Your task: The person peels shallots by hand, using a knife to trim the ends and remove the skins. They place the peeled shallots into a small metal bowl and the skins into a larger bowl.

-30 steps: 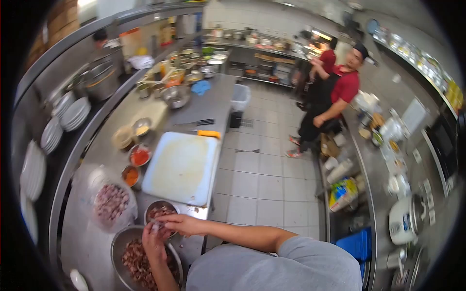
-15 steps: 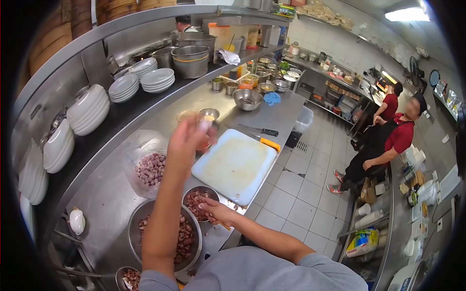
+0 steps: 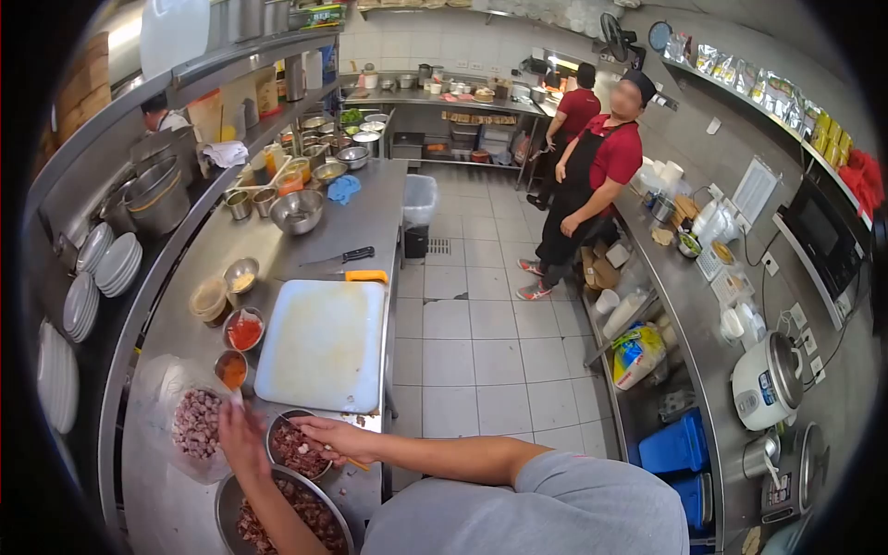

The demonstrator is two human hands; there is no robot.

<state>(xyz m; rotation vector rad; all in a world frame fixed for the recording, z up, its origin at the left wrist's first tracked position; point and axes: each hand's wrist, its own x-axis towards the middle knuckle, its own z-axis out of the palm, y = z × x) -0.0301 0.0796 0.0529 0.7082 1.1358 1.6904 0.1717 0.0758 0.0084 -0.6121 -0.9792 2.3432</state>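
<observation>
My left hand [image 3: 242,442] is closed beside the bag of diced pinkish meat [image 3: 196,424]. At its fingertips a small white object reaches toward the bowl of orange sauce [image 3: 231,370]; I cannot make out what it is. My right hand [image 3: 340,438] grips a thin wooden stick [image 3: 358,464] over the small metal bowl of chopped meat [image 3: 298,448]. Below both hands stands a larger metal bowl of dark meat pieces [image 3: 301,511], partly hidden by my left forearm.
A white cutting board [image 3: 322,342] lies beyond the bowls, with a black-handled knife [image 3: 359,253] behind it. Bowls of red sauce [image 3: 244,329] and pale bits [image 3: 241,275] stand to its left. Two people [image 3: 606,162] [image 3: 575,109] in red shirts stand across the aisle.
The view has turned to the right. My left hand has come down from above the sauce bowls to beside the meat bag. My right hand stays over the small meat bowl with the stick.
</observation>
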